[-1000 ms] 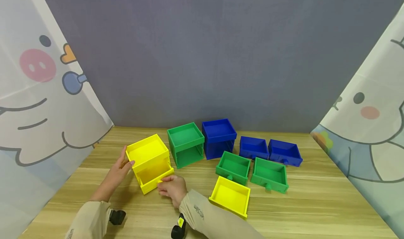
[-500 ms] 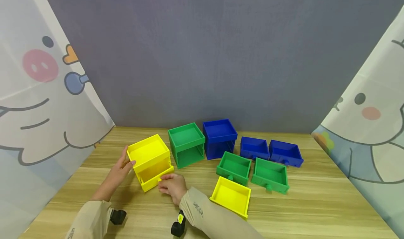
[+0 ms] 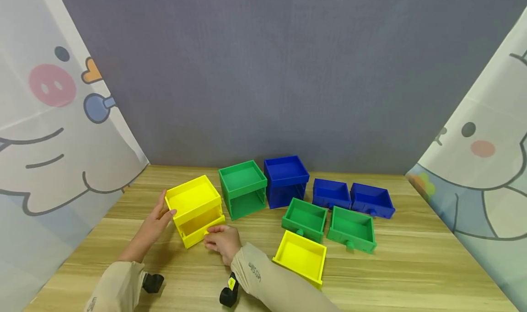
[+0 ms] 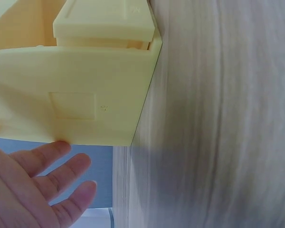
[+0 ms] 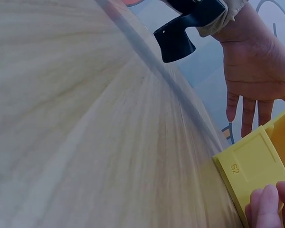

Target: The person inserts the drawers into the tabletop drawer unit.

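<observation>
A yellow drawer cabinet (image 3: 193, 196) stands on the left of the table, its upper slot empty. My left hand (image 3: 155, 223) holds its left side, thumb on the front corner and fingers reaching toward the back. In the left wrist view, loosely spread fingers (image 4: 78, 166) show along the cabinet's rear edge. A yellow drawer (image 3: 195, 237) sits in the lower slot, its front still protruding slightly from the cabinet's side wall (image 4: 28, 90). With thumb and fingers, my right hand (image 3: 224, 242) pinches this drawer's knob, which the fingers mostly cover.
Right of it stand a green cabinet (image 3: 243, 179) and a blue cabinet (image 3: 286, 169), both with open fronts. Another yellow drawer (image 3: 301, 255) lies near my right forearm. Two green drawers (image 3: 305, 217) and two blue drawers (image 3: 331, 192) lie farther right. A grey panel (image 3: 280, 74) backs the table.
The lower yellow drawer has slid a little farther into the cabinet, my right hand moving with its knob. My left hand keeps its place on the cabinet.
</observation>
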The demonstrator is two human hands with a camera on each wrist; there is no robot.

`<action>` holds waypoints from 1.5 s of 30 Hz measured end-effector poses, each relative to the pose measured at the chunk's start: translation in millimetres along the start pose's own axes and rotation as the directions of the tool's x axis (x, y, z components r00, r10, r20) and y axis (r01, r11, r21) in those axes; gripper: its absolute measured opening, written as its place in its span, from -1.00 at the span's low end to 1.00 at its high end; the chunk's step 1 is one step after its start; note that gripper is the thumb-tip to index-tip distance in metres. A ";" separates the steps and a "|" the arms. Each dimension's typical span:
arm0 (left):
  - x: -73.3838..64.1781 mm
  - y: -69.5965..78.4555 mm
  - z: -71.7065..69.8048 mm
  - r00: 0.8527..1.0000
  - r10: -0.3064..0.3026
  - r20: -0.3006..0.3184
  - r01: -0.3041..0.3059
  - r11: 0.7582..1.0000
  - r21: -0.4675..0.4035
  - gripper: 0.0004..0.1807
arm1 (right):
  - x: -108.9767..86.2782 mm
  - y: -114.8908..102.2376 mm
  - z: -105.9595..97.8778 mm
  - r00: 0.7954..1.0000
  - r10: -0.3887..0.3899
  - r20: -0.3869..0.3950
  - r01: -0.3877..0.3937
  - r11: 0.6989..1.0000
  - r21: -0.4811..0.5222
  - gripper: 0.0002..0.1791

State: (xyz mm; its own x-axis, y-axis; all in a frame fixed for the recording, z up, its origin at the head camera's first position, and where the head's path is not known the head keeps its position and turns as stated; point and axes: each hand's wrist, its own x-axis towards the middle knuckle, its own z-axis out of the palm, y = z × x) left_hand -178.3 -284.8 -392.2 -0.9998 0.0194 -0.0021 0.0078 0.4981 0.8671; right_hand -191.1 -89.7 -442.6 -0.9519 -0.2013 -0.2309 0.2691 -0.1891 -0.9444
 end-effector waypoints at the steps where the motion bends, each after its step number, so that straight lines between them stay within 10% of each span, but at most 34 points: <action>1: 0.2 -0.1 0.0 1.000 -0.001 0.001 0.001 1.000 0.003 -0.17 | 0.1 -0.1 0.3 1.000 -0.002 -0.002 0.002 1.000 0.004 -0.89; 25: -1.4 -5.6 0.4 0.999 -0.054 -0.005 0.054 0.998 0.010 -0.18 | 2.6 4.9 9.6 0.996 -0.019 -0.084 0.018 1.000 -0.004 -0.89; 45: 2.2 -2.9 -2.0 0.999 -0.043 -0.005 0.043 0.999 0.023 -0.18 | -46.1 -37.8 -39.6 0.955 0.113 0.276 -0.006 0.932 -0.361 -0.75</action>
State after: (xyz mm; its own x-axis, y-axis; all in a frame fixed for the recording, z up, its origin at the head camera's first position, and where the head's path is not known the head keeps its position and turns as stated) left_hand -180.6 -287.9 -393.8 -0.9993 -0.0061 -0.0370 -0.0348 0.5181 0.8546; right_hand -163.2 -35.2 -405.5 -0.8379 -0.4787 -0.2625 0.2035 0.1722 -0.9638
